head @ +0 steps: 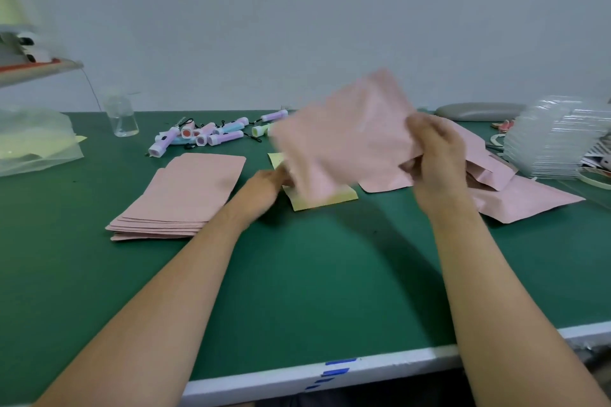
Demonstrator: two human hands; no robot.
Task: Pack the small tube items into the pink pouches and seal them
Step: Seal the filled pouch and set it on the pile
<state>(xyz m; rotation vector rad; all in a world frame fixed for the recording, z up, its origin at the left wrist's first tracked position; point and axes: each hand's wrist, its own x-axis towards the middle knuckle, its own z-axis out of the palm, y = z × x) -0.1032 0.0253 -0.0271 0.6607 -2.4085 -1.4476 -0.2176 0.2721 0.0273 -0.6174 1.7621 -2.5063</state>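
A blurred pink pouch (pixel 344 135) hangs in the air above the green table (pixel 297 291). My right hand (pixel 436 152) grips its right edge, and my left hand (pixel 264 185) holds its lower left corner, just above a yellow sheet (pixel 320 200) lying on the table. A flat stack of pink pouches (pixel 178 195) lies to the left. Several small tube items (pixel 211 134) in purple, blue, pink and yellow lie in a heap at the back. More pink pouches (pixel 515 195) lie loosely piled on the right, behind my right hand.
A clear glass jar (pixel 120 116) stands at the back left beside a clear plastic bag (pixel 36 142). Stacked clear plastic trays (pixel 558 139) and a grey case (pixel 479 111) sit at the back right. The table's white front edge (pixel 330 373) carries blue tape marks.
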